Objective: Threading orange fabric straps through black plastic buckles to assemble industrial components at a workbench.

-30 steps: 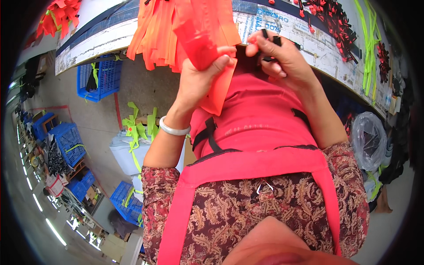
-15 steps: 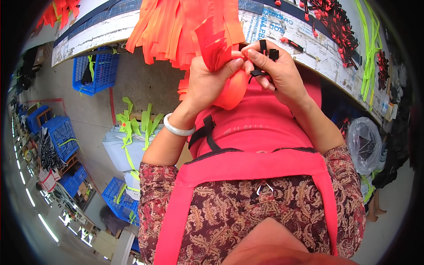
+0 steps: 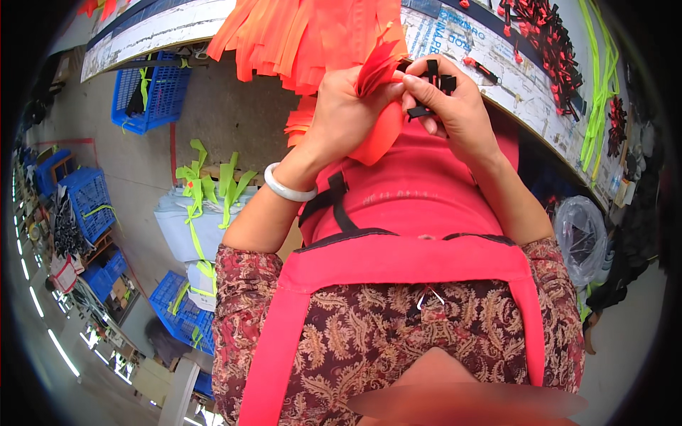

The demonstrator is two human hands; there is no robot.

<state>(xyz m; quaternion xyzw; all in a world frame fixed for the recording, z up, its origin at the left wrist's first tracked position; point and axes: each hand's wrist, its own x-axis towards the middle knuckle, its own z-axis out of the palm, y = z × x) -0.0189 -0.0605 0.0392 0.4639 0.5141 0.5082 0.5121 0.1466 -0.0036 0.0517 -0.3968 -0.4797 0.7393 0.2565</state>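
Note:
My left hand (image 3: pixel 344 117) is closed round a bundle of orange fabric strips (image 3: pixel 376 67), whose ends fan up above the thumb. A loop of the same orange cloth (image 3: pixel 378 142) hangs below the fist. Against it, at the bundle's right edge, my right hand (image 3: pixel 455 106) pinches with thumb and forefinger. Several short black strap pieces (image 3: pixel 432 73) stick out between the right hand's fingers. The fingertips of both hands almost meet, and what lies exactly between them is hidden.
Long orange strips (image 3: pixel 298 35) drape over the edge of the worn white table (image 3: pixel 163 35). Small black-and-red pieces (image 3: pixel 543 42) and neon yellow straps (image 3: pixel 597 85) lie at its right. Blue crates (image 3: pixel 150 92) and a pale stack (image 3: pixel 177 224) stand at left.
Both hands have shifted slightly up and right in view. The left fist has turned, so the strip ends now lean right, closer to the right hand. Both grips stay closed.

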